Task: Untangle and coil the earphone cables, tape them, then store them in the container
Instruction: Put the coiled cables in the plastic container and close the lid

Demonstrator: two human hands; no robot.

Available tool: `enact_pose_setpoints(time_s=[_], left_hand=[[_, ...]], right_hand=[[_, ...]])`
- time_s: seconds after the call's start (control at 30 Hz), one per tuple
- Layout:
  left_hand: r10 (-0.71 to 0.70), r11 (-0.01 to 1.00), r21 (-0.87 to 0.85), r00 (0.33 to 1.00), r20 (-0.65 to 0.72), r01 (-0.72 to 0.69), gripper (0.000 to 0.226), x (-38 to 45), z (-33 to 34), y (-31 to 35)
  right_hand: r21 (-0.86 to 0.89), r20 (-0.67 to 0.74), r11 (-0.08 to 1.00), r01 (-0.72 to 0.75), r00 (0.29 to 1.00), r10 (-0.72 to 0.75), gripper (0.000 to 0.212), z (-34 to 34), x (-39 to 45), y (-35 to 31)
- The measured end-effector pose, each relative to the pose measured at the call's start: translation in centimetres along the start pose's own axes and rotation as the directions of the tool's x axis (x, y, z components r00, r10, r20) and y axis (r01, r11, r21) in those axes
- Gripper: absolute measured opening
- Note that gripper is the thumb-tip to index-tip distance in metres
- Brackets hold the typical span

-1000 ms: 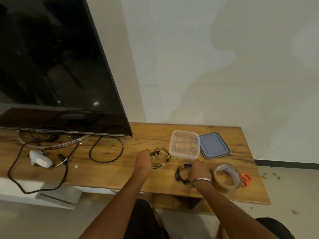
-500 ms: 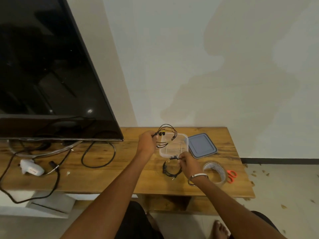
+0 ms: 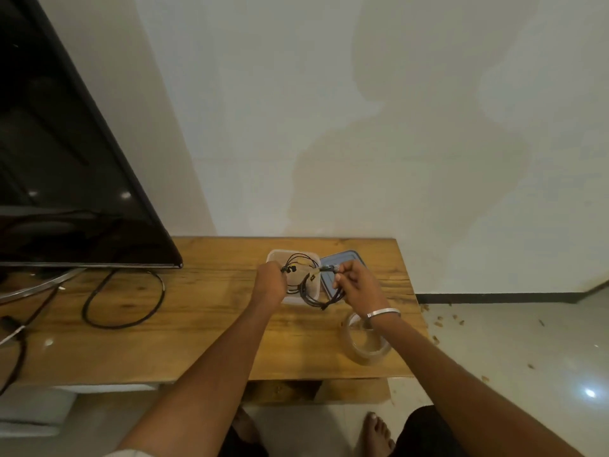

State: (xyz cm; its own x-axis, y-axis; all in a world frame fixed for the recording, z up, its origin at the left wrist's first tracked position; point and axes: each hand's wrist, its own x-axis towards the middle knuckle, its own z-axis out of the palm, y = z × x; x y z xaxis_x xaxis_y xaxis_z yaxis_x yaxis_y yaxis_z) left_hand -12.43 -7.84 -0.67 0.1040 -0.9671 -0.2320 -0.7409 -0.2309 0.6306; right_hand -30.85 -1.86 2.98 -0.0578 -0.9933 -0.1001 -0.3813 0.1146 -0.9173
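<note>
A person stands at a wooden table, both hands raised over a clear plastic container near the table's far edge. The left hand is clenched around one coil of thin black earphone cable, whose loops and small dark earbuds hang over the open container. The right hand pinches a second coil of black earphone cable between its curled fingers; that coil droops over the container's right wall, a yellowish band showing on the strand near its top. A plain metal bangle circles the right wrist.

The container is a rounded square of translucent plastic. Its blue-grey lid, flat with a raised rim, lies just beside it to the right, partly behind the right hand. Nearer the person, a roll of clear brownish tape lies flat on the table under the right wrist.

The table is warm, knotty, glossy timber with visible grain. At left, a large glossy black television stands on a curved metal foot, and a thick black power cable loops across the wood. No brand, label or writing can be read anywhere. Bare toes show on the pale, shiny floor, which carries small brown scraps.
</note>
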Motion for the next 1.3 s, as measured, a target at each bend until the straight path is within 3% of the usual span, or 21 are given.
enact_pose_setpoints(time_s=[0.27,0.43,0.53,0.67,0.8,1.03,1.13,1.23,1.3], left_hand=[[0.066,0.981,0.182,0.998,0.012,-0.067,0.022,0.3,-0.7,-1.2],[0.134,0.971,0.214,0.981,-0.138,-0.102,0.02,0.3,-2.1,-2.6],[0.025,0.996,0.085,0.983,-0.18,-0.009,0.021,0.2,-2.7,-4.3],[-0.076,0.993,-0.093,0.996,-0.036,0.073,0.021,0.1,-2.3,-6.2],[-0.191,0.905,-0.381,0.981,0.031,0.189,0.021,-0.1,-1.6,-7.1],[-0.237,0.77,-0.595,0.969,0.073,0.233,0.005,-0.6,-0.6,-7.6],[-0.237,0.735,-0.636,0.968,0.081,0.234,0.006,-0.8,-0.4,-7.6],[-0.234,0.713,-0.66,0.968,0.092,0.236,0.007,-0.9,-0.3,-7.7],[-0.243,0.701,-0.67,0.965,0.099,0.245,0.008,-1.1,-0.2,-7.8]], right_hand=[[0.038,-0.054,0.999,-0.007,0.999,0.009,0.004,2.1,4.3,-1.5],[0.027,-0.045,0.999,-0.042,0.998,0.043,0.004,5.1,5.8,-1.9],[-0.007,-0.036,0.997,-0.08,0.996,0.079,0.003,6.8,6.2,-1.8],[-0.102,-0.042,0.978,-0.182,0.983,0.179,0.006,8.7,6.7,-1.1],[-0.259,-0.077,0.935,-0.241,0.97,0.229,0.01,9.7,6.8,-0.7],[-0.658,0.048,0.73,-0.185,0.957,0.286,0.021,10.0,6.1,-1.4],[-0.732,0.071,0.675,-0.087,0.977,0.202,0.02,9.7,5.8,-1.7],[-0.692,-0.033,0.721,-0.035,0.999,0.016,0.02,8.4,6.1,-1.5],[-0.629,-0.117,0.773,-0.088,0.993,0.018,0.027,6.8,6.2,-0.6]])
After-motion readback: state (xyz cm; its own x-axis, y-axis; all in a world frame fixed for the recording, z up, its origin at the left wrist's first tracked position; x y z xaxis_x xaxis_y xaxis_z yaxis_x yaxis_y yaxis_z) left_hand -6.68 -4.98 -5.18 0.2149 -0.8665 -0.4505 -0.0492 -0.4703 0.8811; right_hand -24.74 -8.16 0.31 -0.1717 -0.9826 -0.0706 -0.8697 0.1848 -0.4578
